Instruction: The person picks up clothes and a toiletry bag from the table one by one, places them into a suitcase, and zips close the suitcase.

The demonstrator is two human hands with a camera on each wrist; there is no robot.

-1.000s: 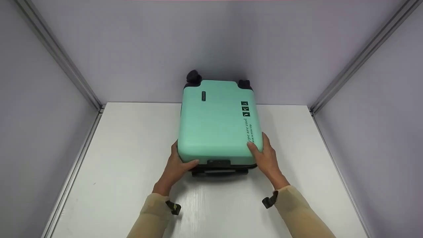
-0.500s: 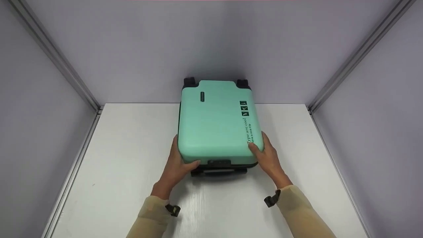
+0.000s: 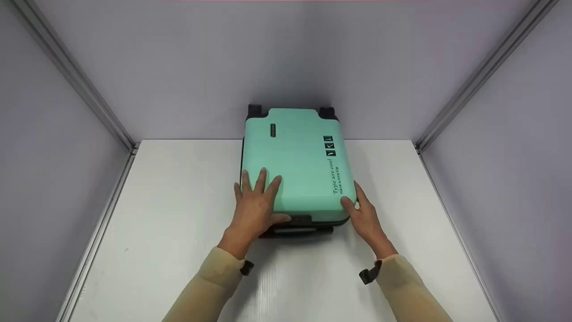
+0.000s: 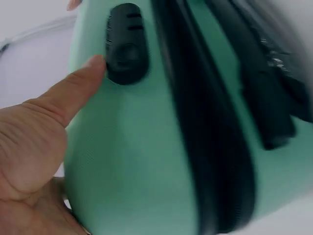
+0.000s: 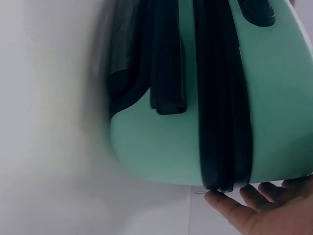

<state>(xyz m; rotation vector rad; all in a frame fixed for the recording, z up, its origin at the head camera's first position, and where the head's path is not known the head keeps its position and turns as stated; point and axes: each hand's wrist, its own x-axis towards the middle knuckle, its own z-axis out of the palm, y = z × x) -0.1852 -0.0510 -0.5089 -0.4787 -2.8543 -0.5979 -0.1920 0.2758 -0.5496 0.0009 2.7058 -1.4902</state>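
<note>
A mint-green suitcase (image 3: 304,170) lies flat on the white table, its printed face up. My left hand (image 3: 254,208) rests on its near left corner with fingers spread over the top. The left thumb reaches the black combination lock (image 4: 127,46), its tip right at the lock's edge. At the near right corner, my right hand (image 3: 366,219) holds the case, thumb over the top edge and fingers along the side. In the right wrist view those fingers (image 5: 230,210) lie by the black zipper band (image 5: 220,98). A black carry handle (image 5: 168,73) sits on the near end.
Two black wheels (image 3: 254,111) at the suitcase's far end stand close to the grey back wall (image 3: 178,67). Grey side panels with metal rails (image 3: 89,85) flank the white table (image 3: 178,179). Black straps (image 3: 368,273) are on both wrists.
My left hand has shifted from the suitcase's left side onto its top, fingers now spread. The far left wheel has swivelled. My right hand stays at its corner, the thumb slightly nearer the edge.
</note>
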